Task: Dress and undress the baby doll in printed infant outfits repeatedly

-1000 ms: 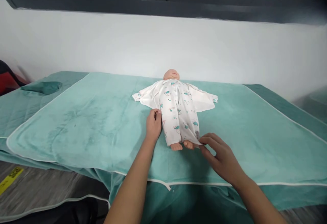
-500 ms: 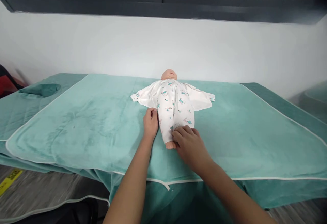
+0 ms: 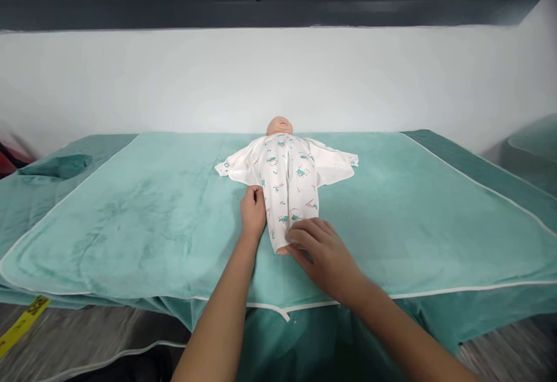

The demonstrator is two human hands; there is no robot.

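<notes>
A baby doll lies with its head toward the wall. White baby clothes with teal animal prints cover its body, and the sleeves spread out to both sides. My left hand is closed at the left edge of the clothes, thumb and fingers pinched on the fabric. At the lower hem, my right hand has its fingers curled onto the cloth by the doll's foot. Most of that foot is covered by the hem, and my right hand hides the other foot.
The doll rests on a teal plush sheet with white piping, spread over a massage bed that has a face hole at the left. Behind stands a white wall below a dark window frame. Yellow tape marks the floor.
The lower hem has come further down over the foot, and my right hand's fingers have shifted at it. My left hand stays at the side edge. The view has turned slightly.
</notes>
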